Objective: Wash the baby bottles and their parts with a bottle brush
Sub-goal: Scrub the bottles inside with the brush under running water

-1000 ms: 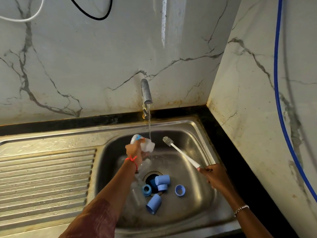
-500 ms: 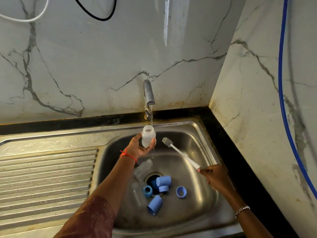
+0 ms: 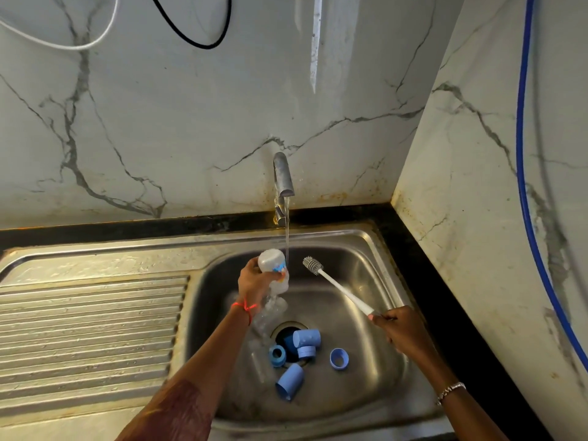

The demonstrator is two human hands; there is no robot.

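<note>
- Your left hand (image 3: 256, 281) grips the baby bottle (image 3: 271, 264) over the sink (image 3: 366, 240); the fingers curl round its lower body, with the thumb side hidden behind it.
- You hold the bottle tilted, its base up and to the left and its mouth down; water spills from the mouth into the basin.
- The tap (image 3: 283, 179) is running; its stream (image 3: 287, 230) falls just beside the bottle, on its right.
- Your right hand (image 3: 404, 332) holds the bottle brush (image 3: 343, 291) by the end of its white handle; the fingers are closed round it, and the bristled head (image 3: 313, 265) points up and left, near the stream but apart from the bottle.
- Around the drain (image 3: 286, 332) lie the blue parts: one cap (image 3: 307, 337) across the drain hole, another cap (image 3: 290, 381) on its side in front, one ring (image 3: 276, 355) to the left and one ring (image 3: 339, 358) to the right.
- A red thread (image 3: 245, 308) circles your left wrist; a bracelet (image 3: 450, 391) sits on the right one.
- The ribbed drainboard (image 3: 89, 319) lies to the left of the basin; a blue hose (image 3: 521, 154) runs down the right-hand wall.
</note>
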